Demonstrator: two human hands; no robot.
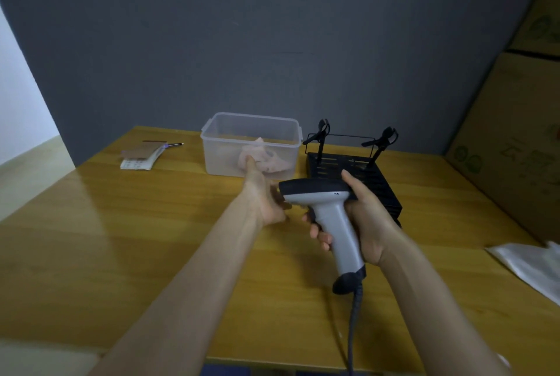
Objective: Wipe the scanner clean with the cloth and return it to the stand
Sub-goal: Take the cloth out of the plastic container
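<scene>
- Right hand (368, 218), centre frame, is gripping the scanner (330, 218), fingers wrapped round its handle.
- Left hand (263, 196) is empty, fingers loosely curled, extending toward the cloth (266, 160) in the clear tub (230, 139).
- Risk: cable (351, 330) trailing at bottom could be snagging; stand (357, 175) clips sitting close behind.

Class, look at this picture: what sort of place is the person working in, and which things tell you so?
Probably a stockroom or packing desk: a corded barcode scanner in the right hand, stacked cardboard boxes beside the wooden table, and a notepad with a pen.
</scene>
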